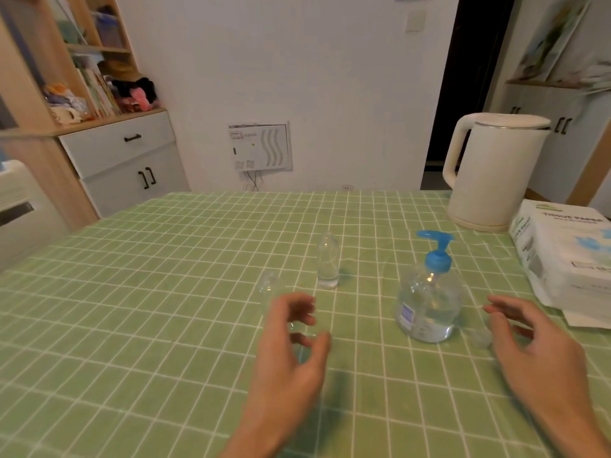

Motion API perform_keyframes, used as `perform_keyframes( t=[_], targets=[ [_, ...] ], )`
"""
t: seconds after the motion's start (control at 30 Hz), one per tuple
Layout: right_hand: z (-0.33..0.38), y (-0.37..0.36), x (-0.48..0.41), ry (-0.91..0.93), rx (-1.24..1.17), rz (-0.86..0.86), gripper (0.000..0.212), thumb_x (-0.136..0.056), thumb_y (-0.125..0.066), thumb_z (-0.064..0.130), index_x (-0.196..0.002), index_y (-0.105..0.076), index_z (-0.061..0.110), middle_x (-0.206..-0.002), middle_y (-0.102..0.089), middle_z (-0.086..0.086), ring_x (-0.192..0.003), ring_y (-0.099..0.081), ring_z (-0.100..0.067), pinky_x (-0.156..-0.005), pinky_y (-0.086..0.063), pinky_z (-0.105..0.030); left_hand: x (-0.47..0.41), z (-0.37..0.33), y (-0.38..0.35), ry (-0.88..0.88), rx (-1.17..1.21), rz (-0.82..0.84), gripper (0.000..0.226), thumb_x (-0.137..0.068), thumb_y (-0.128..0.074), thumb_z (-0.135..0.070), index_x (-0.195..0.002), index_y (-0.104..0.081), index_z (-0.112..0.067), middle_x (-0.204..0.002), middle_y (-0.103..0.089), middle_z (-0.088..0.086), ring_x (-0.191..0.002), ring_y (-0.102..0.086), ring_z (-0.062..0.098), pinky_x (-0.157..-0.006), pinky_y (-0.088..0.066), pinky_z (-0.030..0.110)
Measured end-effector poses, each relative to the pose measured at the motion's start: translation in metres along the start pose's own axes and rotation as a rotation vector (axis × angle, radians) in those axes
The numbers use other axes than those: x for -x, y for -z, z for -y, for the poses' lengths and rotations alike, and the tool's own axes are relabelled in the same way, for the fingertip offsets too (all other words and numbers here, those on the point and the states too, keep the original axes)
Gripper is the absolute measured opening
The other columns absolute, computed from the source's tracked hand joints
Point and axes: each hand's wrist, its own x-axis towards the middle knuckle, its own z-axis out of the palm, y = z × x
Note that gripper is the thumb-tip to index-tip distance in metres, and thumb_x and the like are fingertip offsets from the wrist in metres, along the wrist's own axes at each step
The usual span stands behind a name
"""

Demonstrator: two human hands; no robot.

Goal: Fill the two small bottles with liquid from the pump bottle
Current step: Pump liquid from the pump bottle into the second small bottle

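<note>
Green checked tablecloth (165,292) under all items. Pump bottle (429,305), blue head, stands upright and part full.

- First small bottle (328,262): upright, to its left, well apart.
- Second small bottle (268,290): farther left, just beyond the left hand's fingertips. Contact cannot be told (blur).
- Left hand (291,345): fingers loosely curled in a C, gripping nothing.
- Right hand (532,342): right of the pump bottle, fingers relaxed and spread, holding nothing.
- Small clear cap (481,338): on the cloth between that hand and the pump bottle's base.
- Kettle (496,173) and tissue pack (562,252): behind and right of it, crowding that side.

Bare cloth spreads left and in front.
</note>
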Motion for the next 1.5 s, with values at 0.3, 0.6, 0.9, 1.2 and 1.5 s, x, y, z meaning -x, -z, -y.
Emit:
perform_keyframes(
  t=[0.3, 0.6, 0.9, 1.2, 1.5],
  targets=[
    [0.06, 0.008, -0.012, -0.046, -0.286, 0.06, 0.024, -0.101, -0.048, 0.054, -0.118, -0.063, 0.047, -0.119, -0.067, 0.026, -0.114, -0.059, 0.009, -0.096, -0.048, -0.031, -0.037, 0.038, 0.036, 0.064, -0.086, -0.103, 0.082, -0.083, -0.084, -0.017, -0.136, -0.024, -0.035, -0.134, -0.046, -0.001, -0.123, -0.053, 0.008, -0.104, -0.045, 0.031],
    [0.132, -0.023, -0.053, -0.271, -0.398, 0.404, 0.068, -0.098, -0.022, 0.073, -0.104, -0.077, 0.035, -0.103, -0.078, 0.013, -0.105, -0.066, -0.002, -0.08, -0.045, -0.027, -0.039, 0.051, 0.03, 0.069, -0.026, -0.017, 0.047, -0.096, -0.067, -0.007, -0.129, -0.041, -0.029, -0.124, -0.065, -0.008, -0.118, -0.064, 0.008, -0.111, -0.049, 0.051],
    [0.139, -0.032, -0.046, -0.271, -0.26, 0.406, 0.065, -0.097, -0.031, 0.055, -0.067, -0.076, 0.017, -0.074, -0.075, 0.002, -0.087, -0.065, -0.017, -0.078, -0.045, -0.036, -0.028, 0.017, 0.025, -0.062, 0.091, 0.068, 0.045, -0.088, -0.078, -0.023, -0.129, -0.058, -0.031, -0.118, -0.073, -0.012, -0.113, -0.07, 0.013, -0.104, -0.055, 0.047],
    [0.142, -0.006, 0.023, -0.228, -0.265, 0.463, 0.073, -0.096, -0.022, 0.07, -0.072, -0.077, 0.028, -0.077, -0.076, 0.012, -0.076, -0.064, 0.006, -0.075, -0.04, -0.028, -0.011, -0.019, 0.0, -0.223, 0.161, 0.116, 0.049, -0.084, -0.075, -0.037, -0.131, -0.063, -0.039, -0.123, -0.074, -0.009, -0.113, -0.071, 0.021, -0.096, -0.056, 0.034],
    [0.172, 0.012, -0.005, -0.279, -0.391, 0.429, 0.068, -0.103, -0.025, 0.06, -0.084, -0.078, 0.021, -0.086, -0.078, 0.009, -0.09, -0.072, -0.008, -0.084, -0.048, -0.031, 0.002, -0.031, -0.002, -0.195, 0.028, 0.149, 0.051, -0.082, -0.079, -0.02, -0.13, -0.066, -0.033, -0.121, -0.074, -0.014, -0.114, -0.07, 0.016, -0.101, -0.054, 0.045]
  ],
)
